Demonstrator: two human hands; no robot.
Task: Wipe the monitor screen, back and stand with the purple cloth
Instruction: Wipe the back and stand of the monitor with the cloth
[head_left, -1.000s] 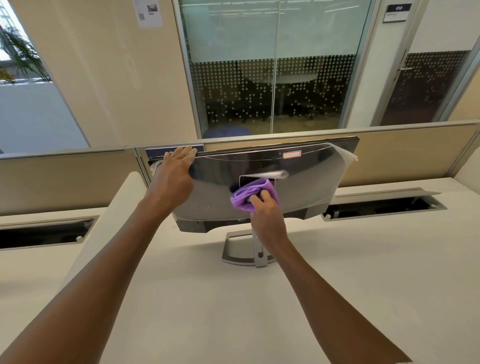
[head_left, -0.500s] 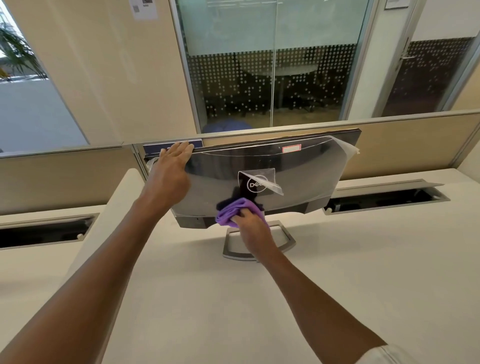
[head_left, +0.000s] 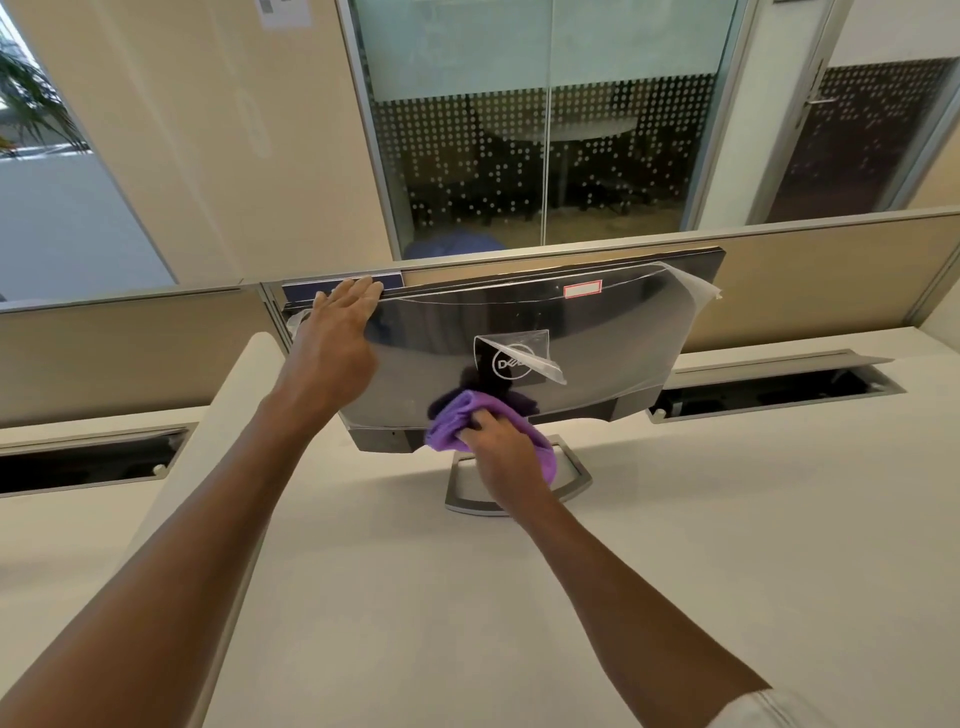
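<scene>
The purple cloth (head_left: 470, 423) is bunched in the right hand (head_left: 506, 457), whose fingers curl round it and press it to the lower back of the Dell monitor (head_left: 597, 338), just above the silver stand (head_left: 574, 475). Up and left of that hand, the left hand (head_left: 332, 348) lies flat, fingers straight and together, on the monitor's top corner, with the white desk (head_left: 675, 545) beneath both arms.

One monitor (head_left: 597, 332) stands on one desk (head_left: 467, 597), its glossy back toward the camera, on one silver stand (head_left: 576, 480). One purple cloth (head_left: 452, 423) — bunched. Two hands: the left hand (head_left: 332, 348) and the right hand (head_left: 501, 452). Two open cable troughs run along the desk's far edge — one left (head_left: 88, 462), one right (head_left: 774, 389). One red-bordered label (head_left: 582, 290) sits on the monitor's back.
</scene>
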